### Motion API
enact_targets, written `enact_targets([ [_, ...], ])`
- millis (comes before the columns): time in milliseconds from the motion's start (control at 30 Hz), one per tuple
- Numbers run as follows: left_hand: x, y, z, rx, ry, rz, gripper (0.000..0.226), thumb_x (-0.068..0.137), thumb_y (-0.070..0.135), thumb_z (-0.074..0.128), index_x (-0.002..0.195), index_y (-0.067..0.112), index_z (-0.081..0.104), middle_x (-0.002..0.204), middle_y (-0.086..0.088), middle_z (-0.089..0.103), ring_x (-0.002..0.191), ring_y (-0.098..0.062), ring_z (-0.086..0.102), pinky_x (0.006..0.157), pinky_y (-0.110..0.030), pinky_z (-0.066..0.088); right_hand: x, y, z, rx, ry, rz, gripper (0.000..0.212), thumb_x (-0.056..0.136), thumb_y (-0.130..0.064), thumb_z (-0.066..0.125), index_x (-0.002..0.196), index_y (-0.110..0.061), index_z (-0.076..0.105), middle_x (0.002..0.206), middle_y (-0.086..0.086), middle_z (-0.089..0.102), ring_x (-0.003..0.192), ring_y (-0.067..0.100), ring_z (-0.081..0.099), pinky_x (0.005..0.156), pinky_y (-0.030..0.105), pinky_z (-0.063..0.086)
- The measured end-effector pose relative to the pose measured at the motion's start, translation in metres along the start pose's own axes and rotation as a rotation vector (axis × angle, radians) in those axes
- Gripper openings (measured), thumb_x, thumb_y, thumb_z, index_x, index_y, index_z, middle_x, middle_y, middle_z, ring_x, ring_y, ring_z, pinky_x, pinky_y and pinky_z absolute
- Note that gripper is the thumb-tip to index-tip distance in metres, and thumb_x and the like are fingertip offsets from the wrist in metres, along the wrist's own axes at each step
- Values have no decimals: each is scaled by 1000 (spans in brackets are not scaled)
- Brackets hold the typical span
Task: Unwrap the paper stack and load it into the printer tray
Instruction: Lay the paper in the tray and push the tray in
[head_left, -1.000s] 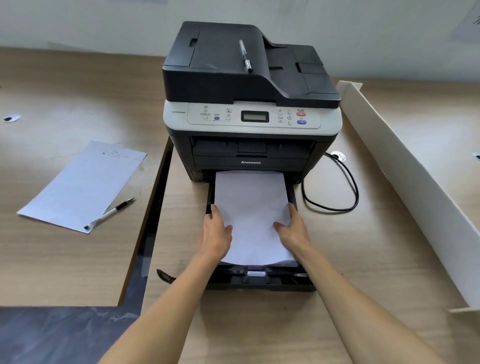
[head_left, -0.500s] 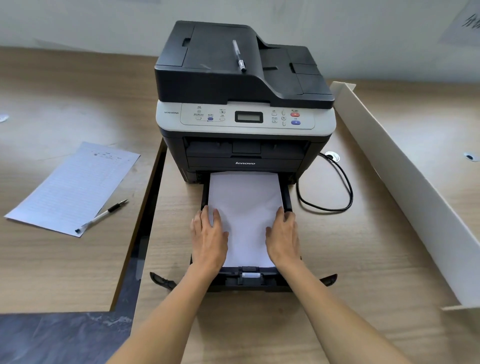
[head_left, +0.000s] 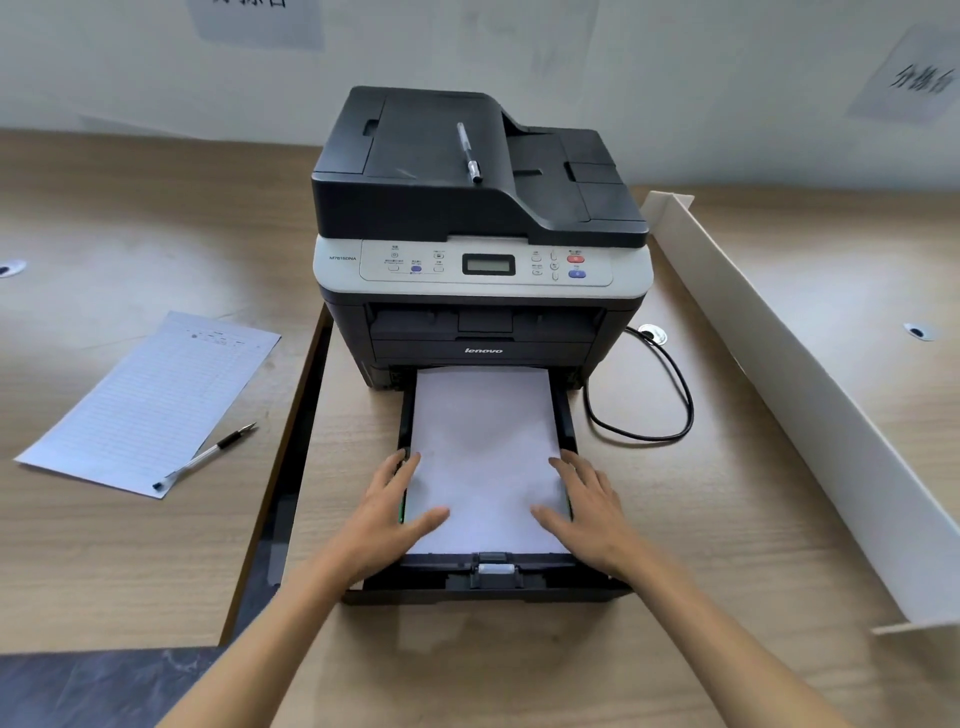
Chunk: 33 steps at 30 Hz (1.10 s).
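Beside the printer tray (head_left: 569, 415), both hands' grips lie flat and spread on the paper stack (head_left: 485, 447); a cable (head_left: 675, 395) loops rightward.

White paper stack (head_left: 485, 457) flat in tray (head_left: 519, 584)

Office: desks w/ printer (head_left: 480, 249), lined form (head_left: 150, 402), pen (head_left: 205, 457).

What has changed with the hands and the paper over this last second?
Both hands slid outward toward the sides of the paper stack. The left hand now lies over the tray's left edge, the right hand over its right edge, fingers flat and thumbs on the sheet. Nothing was picked up or let go. The paper looks settled squarer in the printer tray, which stays pulled out. The printer has not moved.
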<state>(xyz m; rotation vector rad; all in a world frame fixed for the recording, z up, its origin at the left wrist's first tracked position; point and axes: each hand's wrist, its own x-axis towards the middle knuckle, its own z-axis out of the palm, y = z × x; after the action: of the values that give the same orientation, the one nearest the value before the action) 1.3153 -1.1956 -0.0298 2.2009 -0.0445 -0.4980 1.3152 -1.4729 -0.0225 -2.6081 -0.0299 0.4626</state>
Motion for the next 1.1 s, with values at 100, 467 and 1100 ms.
enact_targets([
  [100,-30,-7,-19,103,-46,23,112,63,81,52,154,27,17,160,7,19,146,-10,19,117,-32,23,-24,15,-16,-31,-48,-21,86,83,-64,51,154,-30,16,162,-9,16,149,16,15,120,42,16],
  [467,-97,-57,11,-323,320,-91,152,32,59,90,152,35,0,142,-2,42,125,-20,47,108,-47,38,-100,50,17,677,132,127,132,42,-58,91,148,-44,13,154,-19,26,143,2,27,117,33,25],
  [1100,27,-29,-21,-384,403,-134,112,70,21,84,154,8,12,154,-10,35,142,-23,34,116,-40,30,34,43,-15,807,207,165,99,65,-12,88,143,-13,29,144,7,44,137,21,42,112,36,37],
])
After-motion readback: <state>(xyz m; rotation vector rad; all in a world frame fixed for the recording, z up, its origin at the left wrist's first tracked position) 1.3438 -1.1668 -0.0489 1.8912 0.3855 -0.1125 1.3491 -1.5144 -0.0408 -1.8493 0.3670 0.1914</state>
